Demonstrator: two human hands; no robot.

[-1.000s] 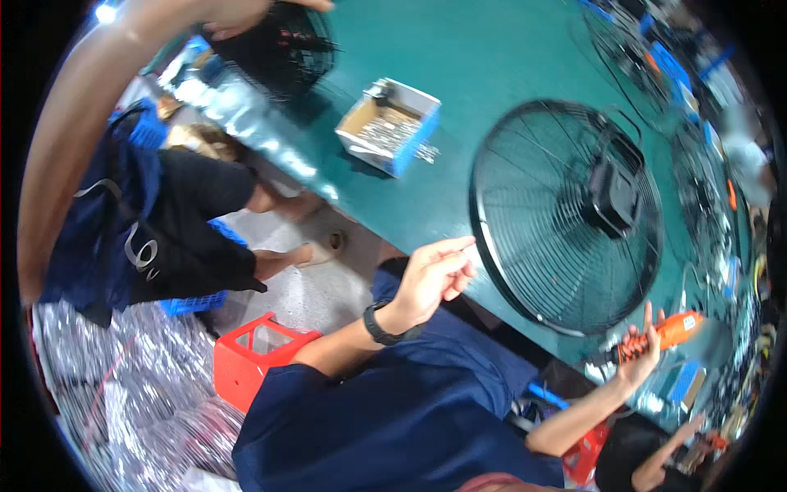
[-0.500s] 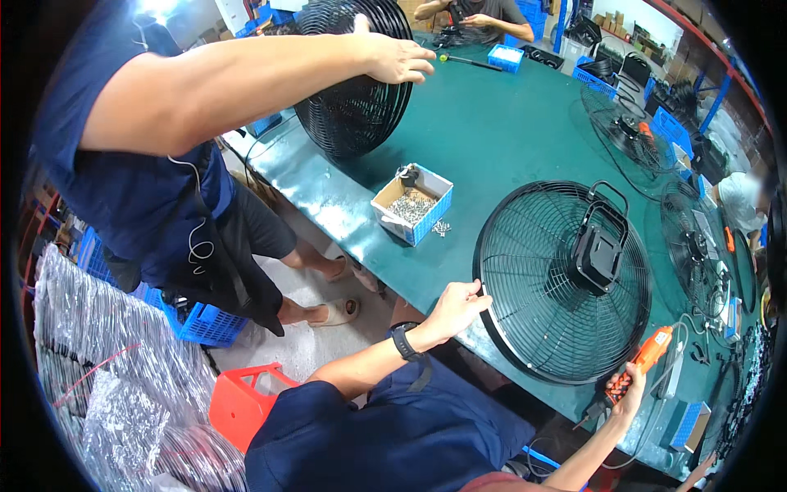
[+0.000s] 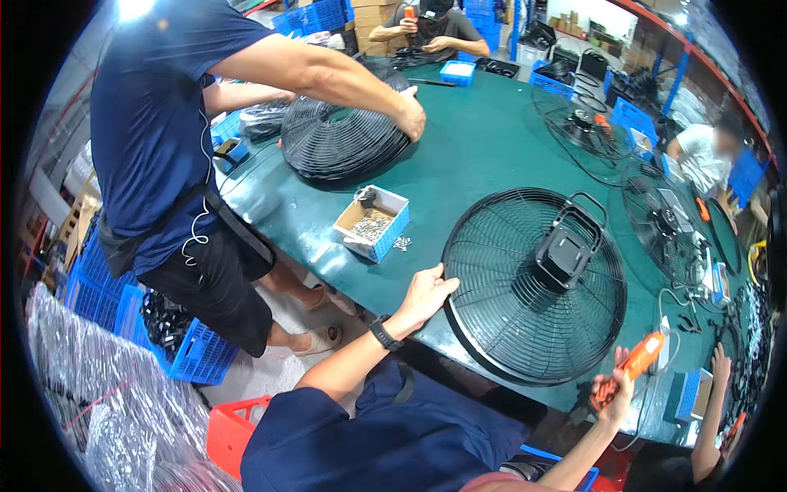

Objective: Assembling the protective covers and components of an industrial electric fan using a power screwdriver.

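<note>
Fan cage (image 3: 525, 328): lay on the green table (image 3: 475, 160) at its near edge, between my two hands, black motor housing (image 3: 565, 256) facing up and carrying handle (image 3: 587, 199) toward the far side
Left hand (image 3: 426, 297): I had thumb and fingertips at the cage's left rim; I could not tell whether they pinched the wire or just rested against it
Right hand (image 3: 615, 390): I had my fingers wrapped round the orange power screwdriver (image 3: 643, 357), just beside the cage's lower right, its body slanting up to the right and its tip hard to make out
Screw box (image 3: 392, 239): stood open left of the cage, apart from it, a few loose screws (image 3: 402, 243) by its corner
Co-worker (image 3: 156, 139): bent over a stack of black wire guards (image 3: 340, 156) farther left, one hand on its right side
</note>
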